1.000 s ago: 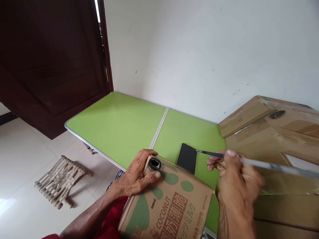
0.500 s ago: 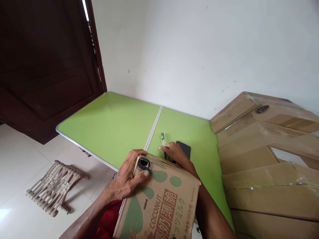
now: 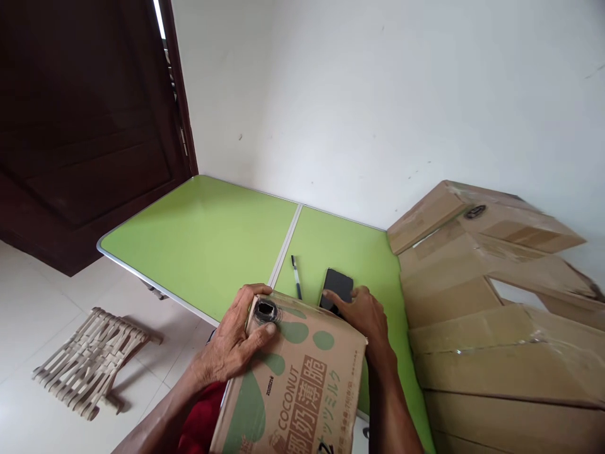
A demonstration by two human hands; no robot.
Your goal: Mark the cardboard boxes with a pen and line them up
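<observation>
Green counter (image 3: 203,233) carries a pen (image 3: 295,277); my left hand (image 3: 231,343) clasps the carton (image 3: 302,384) corner, my right hand (image 3: 363,312) lies loosely spread, touching the phone (image 3: 336,287).

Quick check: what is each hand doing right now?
Left hand: closed on the carton corner.
Right hand: open, holding nothing, beside the phone.

Green folding table (image 3: 198,233) with pen (image 3: 296,276), dark phone (image 3: 336,287) and stacked cardboard boxes (image 3: 454,277)
</observation>
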